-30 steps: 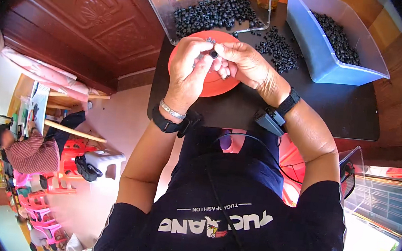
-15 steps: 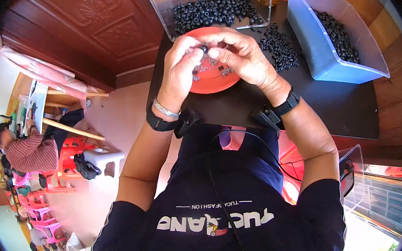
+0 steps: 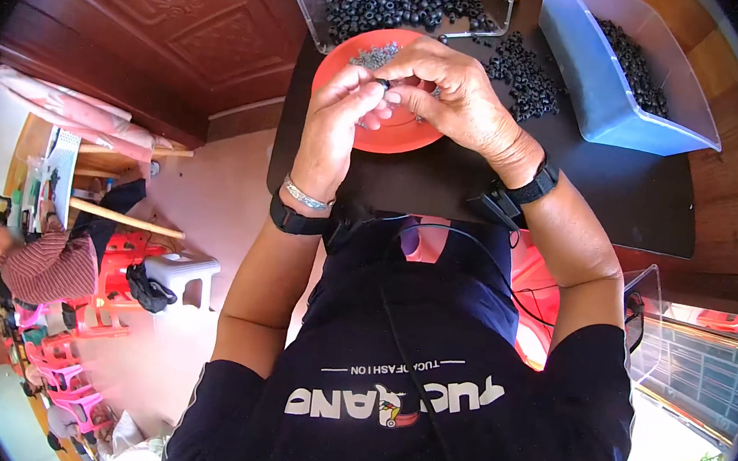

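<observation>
Over a round red dish (image 3: 385, 142), my left hand (image 3: 338, 115) and my right hand (image 3: 459, 100) meet, fingertips nearly touching. Between them is a small round black part (image 3: 383, 83), pinched by the thumbs and forefingers of both. Fingers cover some of it, so its exact kind is unclear. Beneath my hands, the dish holds a heap of tiny silvery metal pieces (image 3: 375, 56). Each wrist wears a black strap, and a silver bracelet (image 3: 305, 197) circles the left one.
Behind the dish, a clear tray (image 3: 509, 11) lies with many black ring-like parts (image 3: 402, 4). Smaller black parts (image 3: 527, 81) are heaped on the dark table (image 3: 606, 197). A blue bin (image 3: 609, 130) with more stands at right. A person (image 3: 51, 265) sits far left.
The view has shifted slightly. The black part is turned and more covered by my fingers. More of the silvery heap shows in the dish's far side.
</observation>
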Demonstrator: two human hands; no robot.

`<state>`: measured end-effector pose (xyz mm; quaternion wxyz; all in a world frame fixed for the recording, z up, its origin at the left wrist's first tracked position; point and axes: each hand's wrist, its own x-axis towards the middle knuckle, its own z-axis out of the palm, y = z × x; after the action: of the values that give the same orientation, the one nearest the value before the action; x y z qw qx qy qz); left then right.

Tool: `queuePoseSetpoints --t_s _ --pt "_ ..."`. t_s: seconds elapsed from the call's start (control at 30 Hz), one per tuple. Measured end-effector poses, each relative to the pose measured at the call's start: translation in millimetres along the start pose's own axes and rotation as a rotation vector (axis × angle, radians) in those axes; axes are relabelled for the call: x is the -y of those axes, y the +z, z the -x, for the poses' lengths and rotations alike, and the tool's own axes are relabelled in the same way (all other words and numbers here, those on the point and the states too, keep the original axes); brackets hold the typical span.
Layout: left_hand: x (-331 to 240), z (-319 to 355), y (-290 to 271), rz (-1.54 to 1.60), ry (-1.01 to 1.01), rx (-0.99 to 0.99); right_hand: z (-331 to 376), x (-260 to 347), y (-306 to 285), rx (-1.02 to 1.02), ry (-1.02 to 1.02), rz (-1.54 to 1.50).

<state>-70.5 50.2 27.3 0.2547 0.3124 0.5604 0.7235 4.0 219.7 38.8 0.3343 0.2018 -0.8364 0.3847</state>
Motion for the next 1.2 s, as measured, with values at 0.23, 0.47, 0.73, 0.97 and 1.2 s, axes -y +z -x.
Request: queuePoseSetpoints --t_s 0.23,0.47,0.73,0.97,1.2 --pt "6 22 -27 0.209 0.018 -0.032 3 -11 -1 0.186 0.278 0.206" --pt "26 43 -43 0.437 0.057 -0.018 -8 -2 24 0.439 0.286 0.607" --pt "38 44 -48 0.553 0.060 0.089 -8 -7 31 0.512 0.300 0.666" --pt "40 48 -50 0.553 0.042 0.083 -8 0 12 0.412 0.517 0.449" --pt "39 48 -48 0.517 0.029 0.117 -5 0 -3 0.290 0.832 -0.106"
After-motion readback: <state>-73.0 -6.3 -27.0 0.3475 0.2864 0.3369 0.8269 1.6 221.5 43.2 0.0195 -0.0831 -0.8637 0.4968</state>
